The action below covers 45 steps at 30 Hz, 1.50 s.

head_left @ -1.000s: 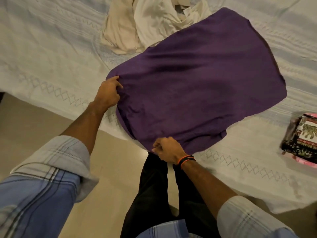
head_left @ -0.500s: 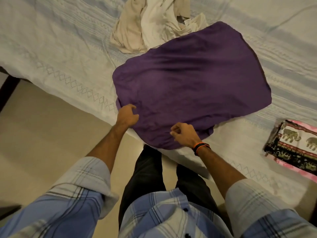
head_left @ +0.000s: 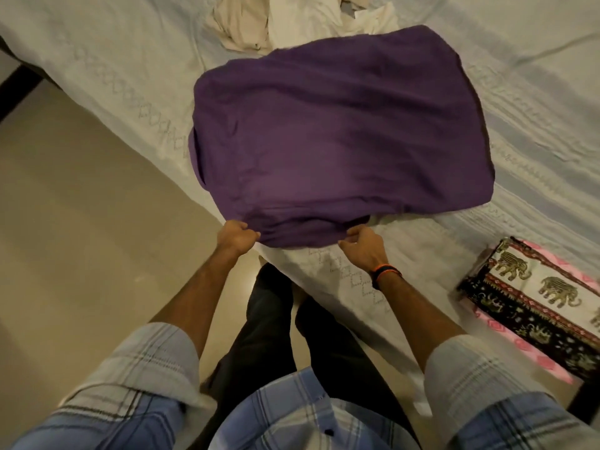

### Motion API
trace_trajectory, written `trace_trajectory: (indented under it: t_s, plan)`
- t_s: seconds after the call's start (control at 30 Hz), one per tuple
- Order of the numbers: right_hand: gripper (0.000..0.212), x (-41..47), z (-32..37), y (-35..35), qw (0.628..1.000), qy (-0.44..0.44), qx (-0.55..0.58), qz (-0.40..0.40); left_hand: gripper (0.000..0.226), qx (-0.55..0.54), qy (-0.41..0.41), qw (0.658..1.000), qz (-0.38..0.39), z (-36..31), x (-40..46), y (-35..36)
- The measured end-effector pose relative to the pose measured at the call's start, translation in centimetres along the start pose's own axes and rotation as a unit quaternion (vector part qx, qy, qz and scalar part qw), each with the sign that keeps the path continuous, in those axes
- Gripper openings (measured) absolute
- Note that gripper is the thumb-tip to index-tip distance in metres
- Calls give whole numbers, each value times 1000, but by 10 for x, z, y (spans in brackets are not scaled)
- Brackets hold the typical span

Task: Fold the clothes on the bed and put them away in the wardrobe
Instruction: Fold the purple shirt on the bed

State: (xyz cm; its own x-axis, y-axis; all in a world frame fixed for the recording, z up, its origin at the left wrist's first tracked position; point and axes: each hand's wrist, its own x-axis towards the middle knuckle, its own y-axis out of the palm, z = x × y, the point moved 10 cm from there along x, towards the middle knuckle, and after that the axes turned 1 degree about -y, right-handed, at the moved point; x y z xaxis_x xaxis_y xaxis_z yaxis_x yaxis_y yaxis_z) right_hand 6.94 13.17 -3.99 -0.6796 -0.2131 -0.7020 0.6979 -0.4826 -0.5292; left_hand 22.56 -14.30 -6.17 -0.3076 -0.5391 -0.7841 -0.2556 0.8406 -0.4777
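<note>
A purple garment [head_left: 341, 131] lies spread flat on the bed [head_left: 113, 69], folded into a broad rectangle. Its near edge hangs at the bed's front edge. My left hand [head_left: 238, 237] grips the near left corner of that edge with curled fingers. My right hand [head_left: 362, 245] pinches the near right corner, an orange and black band on its wrist. A heap of cream and white clothes [head_left: 292, 21] lies crumpled just beyond the purple garment.
A folded elephant-print cloth [head_left: 535, 306] on pink fabric lies on the bed at the right. The pale bedspread has a diamond-stitch border along its front edge. Beige floor [head_left: 81, 238] opens to the left, and my dark trousers stand against the bed.
My left hand slid from the garment's left side down to its near left corner. My right hand shifted right along the near edge. Both now hold the near edge.
</note>
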Motion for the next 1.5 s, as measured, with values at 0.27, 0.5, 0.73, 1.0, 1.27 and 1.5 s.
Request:
trace_trajectory:
  t_s: [0.27, 0.5, 0.73, 1.0, 1.27, 1.5]
  plan:
    - [63, 49, -31, -1, 994, 22, 73, -73, 26, -278, -111, 954, 9, 44, 18, 74]
    - [39, 71, -58, 27, 984, 87, 148, -41, 25, -430, -145, 890, -48, 56, 26, 81]
    - [35, 28, -82, 62, 952, 147, 269, 10, 13, -581, -131, 803, -23, 51, 14, 78]
    - [30, -23, -105, 112, 947, 234, 151, 163, 50, -330, -139, 932, 64, 71, 7, 111]
    - [78, 25, -60, 41, 997, -27, -24, -74, 45, -246, -116, 953, 130, 94, 2, 122]
    - [22, 31, -62, 74, 986, 6, 131, 103, 50, -453, -90, 879, 118, 88, -13, 125]
